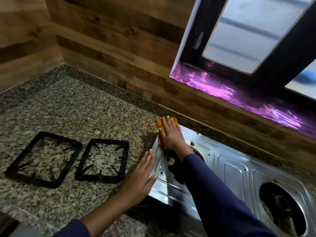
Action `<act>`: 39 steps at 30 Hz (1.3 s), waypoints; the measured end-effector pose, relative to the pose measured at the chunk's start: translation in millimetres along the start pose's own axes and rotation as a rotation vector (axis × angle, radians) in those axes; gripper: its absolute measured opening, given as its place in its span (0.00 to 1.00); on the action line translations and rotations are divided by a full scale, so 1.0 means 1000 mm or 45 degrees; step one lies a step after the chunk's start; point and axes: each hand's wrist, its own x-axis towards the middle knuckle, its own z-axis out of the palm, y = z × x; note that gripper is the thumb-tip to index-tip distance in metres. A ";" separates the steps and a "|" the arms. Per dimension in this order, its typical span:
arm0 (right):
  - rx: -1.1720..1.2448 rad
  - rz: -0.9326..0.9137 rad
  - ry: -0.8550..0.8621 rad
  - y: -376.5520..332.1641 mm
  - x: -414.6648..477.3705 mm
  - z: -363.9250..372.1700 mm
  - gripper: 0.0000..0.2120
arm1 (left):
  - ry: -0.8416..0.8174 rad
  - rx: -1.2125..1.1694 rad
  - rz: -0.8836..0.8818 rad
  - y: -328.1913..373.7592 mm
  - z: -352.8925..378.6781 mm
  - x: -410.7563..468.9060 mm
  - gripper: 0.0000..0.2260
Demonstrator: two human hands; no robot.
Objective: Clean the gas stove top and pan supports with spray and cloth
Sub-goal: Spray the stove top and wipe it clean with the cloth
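Granite counter (68, 103); right hand (171, 134) flat on soft orange cloth (158, 124); left hand (142, 171) spread, steadying slippery stove top (230, 168); I judged edges safest.

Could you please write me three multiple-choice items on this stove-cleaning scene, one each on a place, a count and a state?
1. Where do the pan supports lie?
A. On the granite counter, beside the stove
B. On the stove top
C. On the window sill

2. How many pan supports are off the stove?
A. One
B. Two
C. Four

3. What is the right hand doing?
A. Hanging free in the air
B. Pressing flat on an orange cloth
C. Lifting a pan support

Answers:
1. A, as both black frames rest on the speckled counter, apart from the steel stove top.
2. B, as two square frames lie side by side.
3. B, as the palm covers the cloth at the stove's far corner, while the left hand lies flat against the stove's edge.
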 end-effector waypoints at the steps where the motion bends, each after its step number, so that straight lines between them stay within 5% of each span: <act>1: 0.009 -0.002 -0.010 -0.004 -0.006 0.001 0.28 | -0.003 -0.096 0.004 -0.005 -0.003 -0.001 0.29; 7: 0.031 -0.273 -0.042 -0.041 -0.090 0.018 0.28 | 0.247 -0.397 -0.181 -0.035 -0.042 -0.001 0.31; 14: 0.089 -0.551 -0.127 -0.056 -0.194 0.021 0.24 | -0.228 -0.406 -0.053 -0.011 -0.063 0.060 0.22; 19: 0.225 -0.275 -0.012 -0.025 -0.242 0.015 0.23 | -0.296 -0.258 0.039 -0.015 -0.041 0.064 0.37; 23: 0.132 0.146 0.249 -0.004 -0.273 0.028 0.24 | -0.287 -0.220 0.085 -0.019 -0.041 0.057 0.28; 27: 0.085 0.370 0.379 -0.036 -0.263 0.044 0.25 | -0.300 -0.314 0.030 -0.022 -0.049 0.063 0.33; 34: -0.075 0.121 0.355 -0.128 -0.186 0.066 0.25 | -0.363 -0.207 -0.031 -0.027 -0.062 0.079 0.47; 39: -0.175 -0.134 0.261 -0.123 -0.187 0.069 0.21 | -0.429 -0.095 -0.057 -0.023 -0.069 0.080 0.47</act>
